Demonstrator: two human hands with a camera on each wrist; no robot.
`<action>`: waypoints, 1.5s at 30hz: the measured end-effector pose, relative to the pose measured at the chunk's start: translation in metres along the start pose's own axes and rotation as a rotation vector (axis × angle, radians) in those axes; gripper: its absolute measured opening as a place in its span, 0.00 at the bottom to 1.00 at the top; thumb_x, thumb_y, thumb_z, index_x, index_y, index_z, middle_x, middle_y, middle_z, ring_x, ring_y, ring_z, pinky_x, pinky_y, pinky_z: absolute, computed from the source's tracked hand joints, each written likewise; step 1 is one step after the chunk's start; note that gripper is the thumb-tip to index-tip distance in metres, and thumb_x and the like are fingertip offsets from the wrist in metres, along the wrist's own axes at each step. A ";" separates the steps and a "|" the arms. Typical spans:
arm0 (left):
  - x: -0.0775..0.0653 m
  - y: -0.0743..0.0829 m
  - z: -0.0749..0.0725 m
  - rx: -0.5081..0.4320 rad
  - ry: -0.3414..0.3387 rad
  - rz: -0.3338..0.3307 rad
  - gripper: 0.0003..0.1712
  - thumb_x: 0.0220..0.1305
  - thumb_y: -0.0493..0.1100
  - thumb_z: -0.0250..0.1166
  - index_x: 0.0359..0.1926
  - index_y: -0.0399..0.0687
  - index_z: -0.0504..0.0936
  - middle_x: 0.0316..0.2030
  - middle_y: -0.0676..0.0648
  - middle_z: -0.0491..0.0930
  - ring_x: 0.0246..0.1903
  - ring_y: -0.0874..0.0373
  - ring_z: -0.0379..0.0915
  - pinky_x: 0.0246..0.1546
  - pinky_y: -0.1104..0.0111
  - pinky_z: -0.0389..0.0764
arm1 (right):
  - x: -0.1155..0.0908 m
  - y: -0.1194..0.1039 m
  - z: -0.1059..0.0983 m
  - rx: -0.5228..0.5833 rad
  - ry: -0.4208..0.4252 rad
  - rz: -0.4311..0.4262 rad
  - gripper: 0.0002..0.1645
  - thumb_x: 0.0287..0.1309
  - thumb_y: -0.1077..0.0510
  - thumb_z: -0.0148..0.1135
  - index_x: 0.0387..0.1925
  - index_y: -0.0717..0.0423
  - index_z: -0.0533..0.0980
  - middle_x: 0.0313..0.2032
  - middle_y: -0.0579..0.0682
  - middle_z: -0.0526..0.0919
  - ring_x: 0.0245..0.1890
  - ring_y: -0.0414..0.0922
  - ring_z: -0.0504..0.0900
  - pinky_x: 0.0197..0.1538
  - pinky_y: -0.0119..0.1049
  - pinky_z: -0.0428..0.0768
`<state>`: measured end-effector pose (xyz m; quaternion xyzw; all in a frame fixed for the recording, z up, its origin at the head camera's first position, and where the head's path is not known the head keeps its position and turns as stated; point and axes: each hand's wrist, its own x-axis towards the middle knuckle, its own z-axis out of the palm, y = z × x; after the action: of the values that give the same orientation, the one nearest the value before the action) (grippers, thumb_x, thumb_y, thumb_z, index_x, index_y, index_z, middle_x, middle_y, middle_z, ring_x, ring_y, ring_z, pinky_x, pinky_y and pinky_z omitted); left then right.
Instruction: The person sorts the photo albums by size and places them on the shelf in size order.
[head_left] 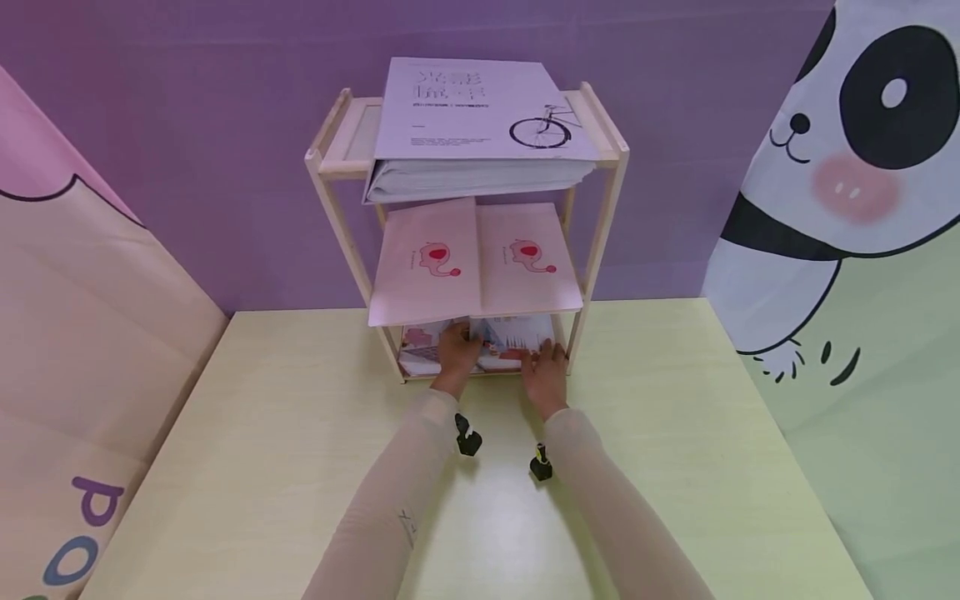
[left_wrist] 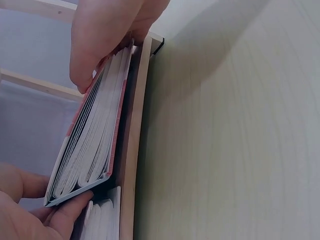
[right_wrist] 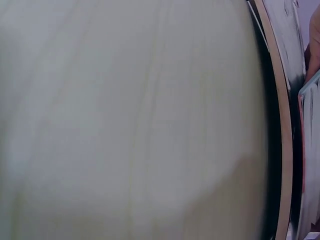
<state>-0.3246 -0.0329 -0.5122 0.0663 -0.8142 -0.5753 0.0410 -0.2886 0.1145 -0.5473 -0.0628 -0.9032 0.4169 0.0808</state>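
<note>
On the rack's bottom shelf, a hardcover book [head_left: 521,329] with a printed cover is tilted, its near edge raised off the shelf in the left wrist view. My left hand [head_left: 459,354] pinches the left corner of this book, with fingers above and below it. At the opposite end, my right hand [head_left: 546,377] grips it, the thumb lying on the upper cover. Pale pages [left_wrist: 95,130] show between the red-edged covers. A second book [head_left: 420,354] lies to the left on the same shelf, partly hidden by my left hand and the shelf above.
The wooden rack [head_left: 337,221] stands against a purple backdrop [head_left: 262,167]. Its middle shelf bears two pink books [head_left: 427,287] with elephant drawings, its top a thick white book [head_left: 465,125]. Black wrist devices [head_left: 469,440] hang under my sleeves over the pale table [head_left: 285,433].
</note>
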 end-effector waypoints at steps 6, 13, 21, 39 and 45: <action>0.000 -0.001 -0.001 0.028 0.013 0.007 0.20 0.66 0.34 0.60 0.57 0.29 0.76 0.46 0.32 0.81 0.47 0.42 0.78 0.47 0.54 0.78 | -0.001 0.001 -0.001 -0.067 -0.031 -0.008 0.37 0.71 0.51 0.45 0.68 0.77 0.54 0.67 0.75 0.53 0.68 0.67 0.53 0.67 0.54 0.59; -0.002 -0.001 -0.001 0.028 0.000 0.014 0.20 0.66 0.34 0.60 0.58 0.30 0.75 0.46 0.33 0.80 0.47 0.42 0.78 0.45 0.54 0.79 | -0.002 0.001 -0.003 -0.052 -0.001 -0.049 0.36 0.71 0.52 0.47 0.65 0.79 0.56 0.65 0.76 0.57 0.66 0.68 0.56 0.66 0.55 0.60; -0.005 0.002 0.000 0.208 0.040 0.120 0.10 0.64 0.35 0.62 0.43 0.31 0.82 0.35 0.36 0.82 0.34 0.45 0.78 0.36 0.56 0.78 | -0.001 0.006 -0.001 -0.024 0.043 -0.090 0.34 0.69 0.55 0.50 0.63 0.81 0.59 0.62 0.76 0.61 0.64 0.68 0.60 0.65 0.55 0.62; -0.009 0.005 -0.005 0.302 0.027 0.152 0.12 0.64 0.36 0.64 0.23 0.38 0.76 0.20 0.44 0.75 0.20 0.55 0.66 0.23 0.66 0.64 | 0.000 0.015 0.000 -0.059 0.073 -0.159 0.29 0.68 0.58 0.52 0.59 0.80 0.65 0.60 0.76 0.67 0.63 0.66 0.65 0.66 0.54 0.62; -0.007 0.002 -0.007 0.348 0.025 0.180 0.19 0.62 0.36 0.64 0.17 0.41 0.67 0.14 0.48 0.65 0.17 0.57 0.57 0.20 0.67 0.57 | -0.001 0.017 -0.001 -0.092 0.058 -0.178 0.29 0.67 0.59 0.52 0.59 0.81 0.65 0.59 0.77 0.67 0.63 0.68 0.64 0.66 0.54 0.62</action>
<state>-0.3168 -0.0375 -0.5078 0.0065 -0.9034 -0.4191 0.0905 -0.2862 0.1261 -0.5596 0.0021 -0.9206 0.3643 0.1405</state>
